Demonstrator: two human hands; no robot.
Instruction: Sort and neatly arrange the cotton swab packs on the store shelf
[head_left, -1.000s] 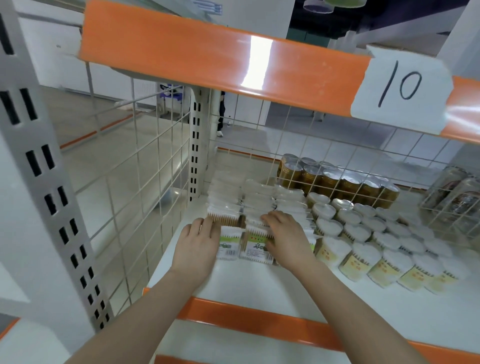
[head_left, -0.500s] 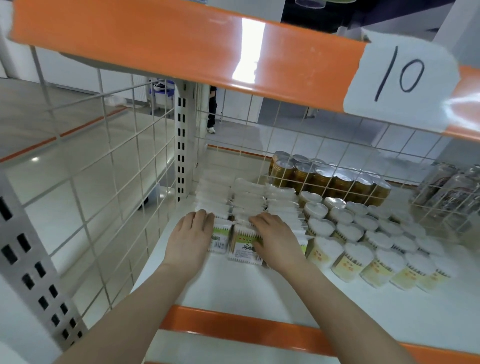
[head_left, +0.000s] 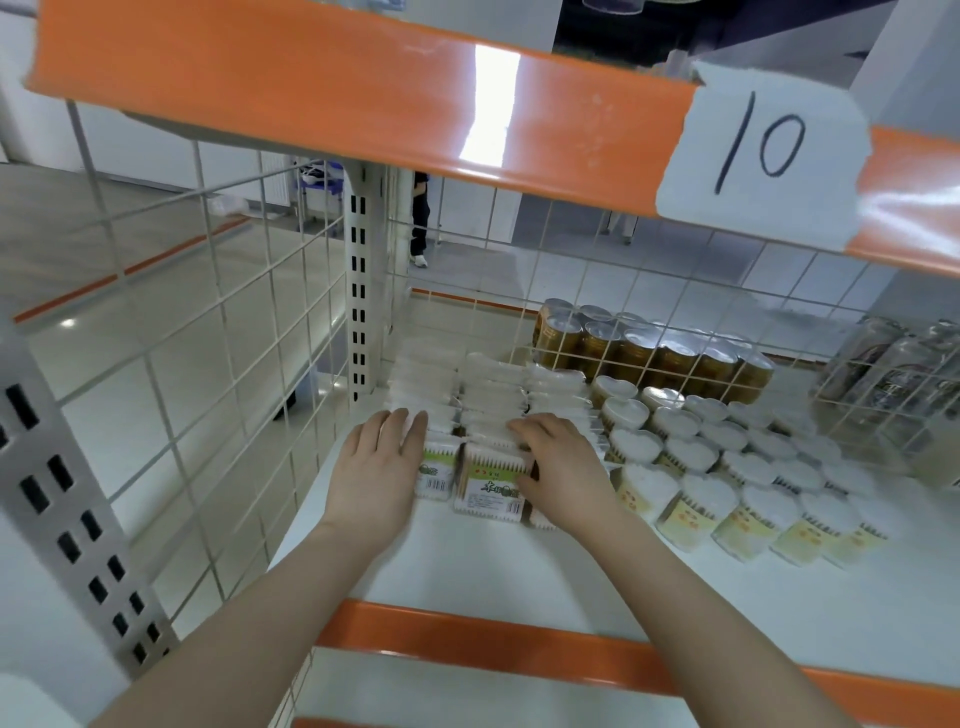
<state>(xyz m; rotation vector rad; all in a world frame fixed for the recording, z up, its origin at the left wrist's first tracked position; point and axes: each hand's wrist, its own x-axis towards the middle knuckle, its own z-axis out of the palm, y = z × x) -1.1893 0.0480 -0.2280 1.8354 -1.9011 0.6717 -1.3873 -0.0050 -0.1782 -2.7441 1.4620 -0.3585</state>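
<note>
Two bare forearms are seen from 6 o'clock, ending in the left hand (head_left: 375, 467) and right hand (head_left: 563, 470), with no sleeves, gloves or jewellery worn.

Rectangular swab packs (head_left: 488, 480) in rows at the left end of the shelf (head_left: 519, 577), beside the wire side panel (head_left: 208, 332). Just right of them, heart-lidded swab tubs (head_left: 701, 467). Behind the tubs, past the back grid, cans (head_left: 649, 353). Left hand (head_left: 376, 470) and right hand (head_left: 563, 470) on the front packs.
</note>
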